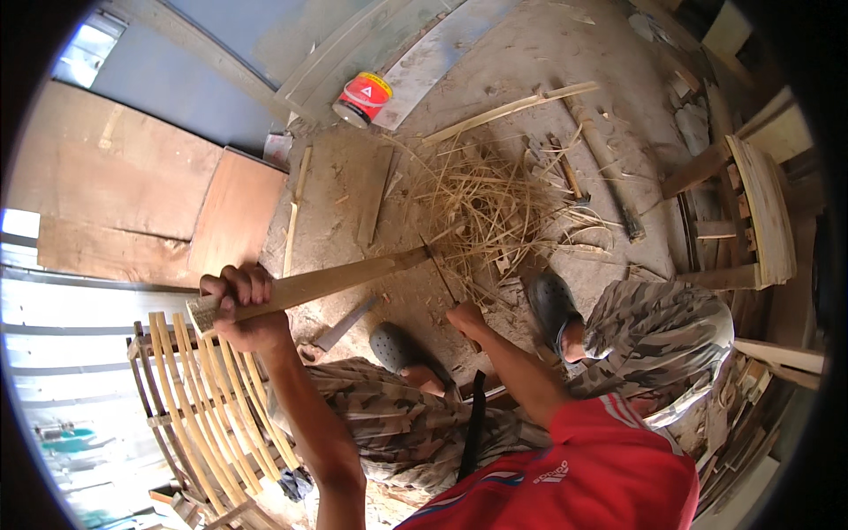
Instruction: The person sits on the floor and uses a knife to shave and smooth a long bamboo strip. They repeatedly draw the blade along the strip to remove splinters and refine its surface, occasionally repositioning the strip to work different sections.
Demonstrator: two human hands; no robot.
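Observation:
My left hand [243, 309] is wrapped round the left end of a long tan length of split bamboo [344, 281], which slants up to the right above the floor. Closed round the handle of a knife [441, 276], my right hand [468, 320] is in front of my legs. The dark, narrow blade crosses the far end of the bamboo and appears to touch it. Just beyond that end lies a heap of thin, curled bamboo shavings [495, 203]. Below the bamboo, a handsaw [346, 325] rests on the floor near my left shoe.
A red and yellow bucket [364, 97] stands at the back. Several strips and a bamboo pole [605, 168] surround the shavings, with an orange-handled tool [570, 177] between. A slatted bamboo rack [208, 402] is at left, a wooden bench [760, 212] at right. Plywood boards [124, 177] lean far left.

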